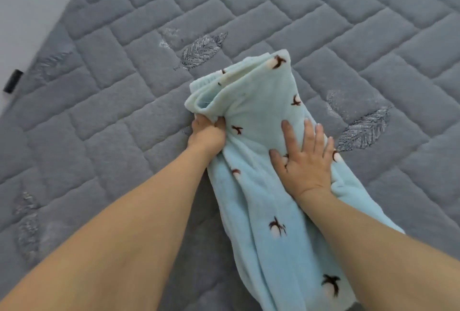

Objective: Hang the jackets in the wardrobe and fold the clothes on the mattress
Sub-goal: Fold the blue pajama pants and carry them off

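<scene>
A light blue fleece garment [261, 101] with small brown and white cotton-flower prints lies lengthwise on the grey quilted mattress [119, 111]. Its far end is doubled over into a thick fold. My left hand [207, 134] grips the left edge of that folded part, fingers closed into the cloth. My right hand [303, 159] lies flat on top of the garment, fingers spread, pressing it down a little right of centre. The near end of the garment runs down between my forearms to the bottom of the view.
The mattress has embroidered silver leaf motifs [201, 50] near the garment. At the far left its edge meets a pale wall or floor [27, 7], with a small black tag [13, 81] on the edge.
</scene>
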